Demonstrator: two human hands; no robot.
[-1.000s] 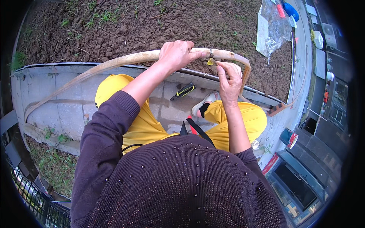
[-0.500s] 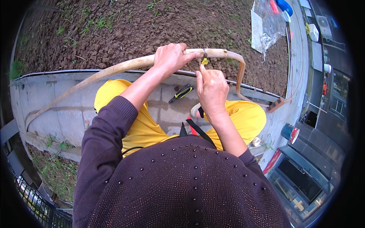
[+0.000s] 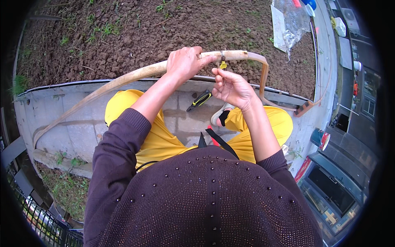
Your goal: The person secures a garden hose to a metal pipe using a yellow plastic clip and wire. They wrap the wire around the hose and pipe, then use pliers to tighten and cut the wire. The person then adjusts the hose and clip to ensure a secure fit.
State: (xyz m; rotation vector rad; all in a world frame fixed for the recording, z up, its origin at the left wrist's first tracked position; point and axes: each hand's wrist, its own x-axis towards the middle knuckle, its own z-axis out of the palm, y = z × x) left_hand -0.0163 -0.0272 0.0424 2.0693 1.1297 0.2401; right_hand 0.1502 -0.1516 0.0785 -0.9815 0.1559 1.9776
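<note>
One pair of black-and-yellow pliers [image 3: 199, 101], lying aslant on the grey concrete paving [image 3: 176, 115], near the bed's front edge. One light-coloured shoe [image 3: 220, 116], just right of the pliers. Two yellow-trousered knees, [image 3: 123, 103] to the left and [image 3: 279, 123] to the right, flanking the paving. One brown soil bed [image 3: 164, 24], with sparse green weeds toward its far left corner. One crumpled clear plastic sheet [image 3: 295, 31] and one flat white panel [image 3: 278, 31], adjoining, at its far right corner. One reddish-brown block [image 3: 303, 108], at its near right corner.

One pale tan, soil-stained hose [image 3: 142, 73], arching along the bed's front edge; its thick section ends right of the hands, where a thinner, translucent brownish hose [image 3: 264, 76] continues and bends sharply down. One narrow metal band clamp [image 3: 223, 53] encircles the thick section near that end, a small yellow key [image 3: 223, 65] hanging below.

Left hand [image 3: 184, 65]: fingers wrapped over the hose, thumb along it toward the clamp. Right hand [image 3: 233, 88]: just below the key, fingers curled, thumb and forefinger tips close together; whether they pinch anything cannot be told.
</note>
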